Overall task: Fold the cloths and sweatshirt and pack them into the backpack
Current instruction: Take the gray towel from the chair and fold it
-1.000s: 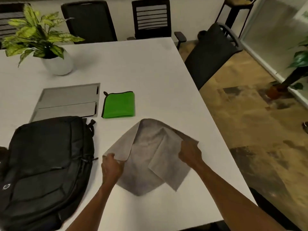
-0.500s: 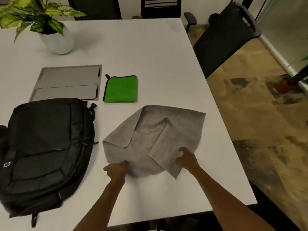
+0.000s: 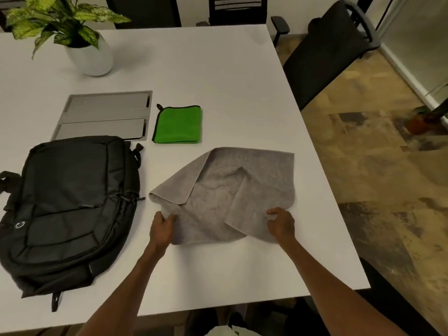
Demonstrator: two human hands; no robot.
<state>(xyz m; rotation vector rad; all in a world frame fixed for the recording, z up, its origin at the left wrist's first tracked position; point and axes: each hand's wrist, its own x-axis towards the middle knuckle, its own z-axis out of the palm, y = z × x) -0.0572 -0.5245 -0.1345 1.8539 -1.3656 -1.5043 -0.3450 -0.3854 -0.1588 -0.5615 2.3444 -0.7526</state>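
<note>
A grey cloth [image 3: 225, 190] lies rumpled on the white table [image 3: 218, 76], with its left side folded over. My left hand [image 3: 162, 229] pinches its near left corner. My right hand [image 3: 281, 224] grips its near right corner. A green cloth [image 3: 178, 124] with black trim lies folded flat behind the grey one. A black backpack [image 3: 65, 204] lies flat and zipped at the left. No sweatshirt is in view.
A grey metal cable hatch [image 3: 104, 115] is set in the table behind the backpack. A potted plant [image 3: 89, 54] stands at the back left. Black office chairs [image 3: 327, 52] stand at the right and far edges. The table's right edge runs close to the grey cloth.
Both hands have drawn the grey cloth's near corners toward me and apart, and the cloth has spread wider. The view has tilted down.
</note>
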